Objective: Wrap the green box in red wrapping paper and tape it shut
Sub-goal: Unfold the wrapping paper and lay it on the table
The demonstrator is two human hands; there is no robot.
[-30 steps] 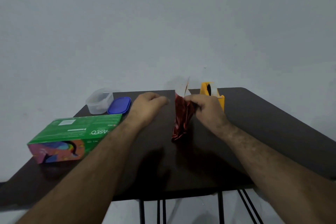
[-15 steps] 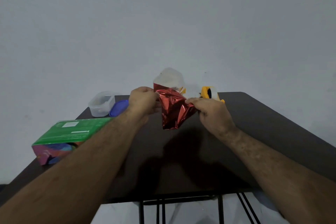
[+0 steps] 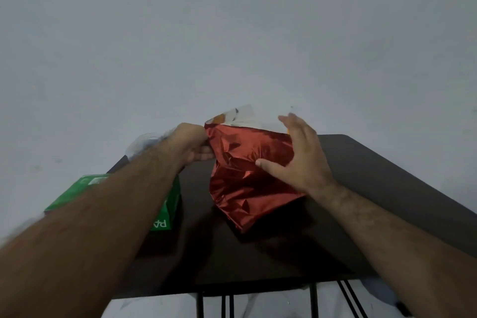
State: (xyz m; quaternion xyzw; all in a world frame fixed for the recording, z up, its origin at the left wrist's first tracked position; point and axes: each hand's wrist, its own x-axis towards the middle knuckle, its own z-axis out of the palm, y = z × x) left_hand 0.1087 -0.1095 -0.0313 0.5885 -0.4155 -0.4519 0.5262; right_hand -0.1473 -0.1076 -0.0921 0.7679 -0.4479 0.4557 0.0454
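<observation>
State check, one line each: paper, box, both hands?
red wrapping paper: crumpled, partly unfolded, held up above the table
green box: unwrapped, lying on the table, partly hidden by the left forearm
left hand: grip pinching the paper's upper left edge
right hand: open, fingers spread against the paper

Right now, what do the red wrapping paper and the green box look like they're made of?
Red wrapping paper: probably metallic foil film, glossy, with sharp creases, bright glints and a whitish back. Green box: likely printed cardboard, smooth with flat faces and crisp edges.
</observation>
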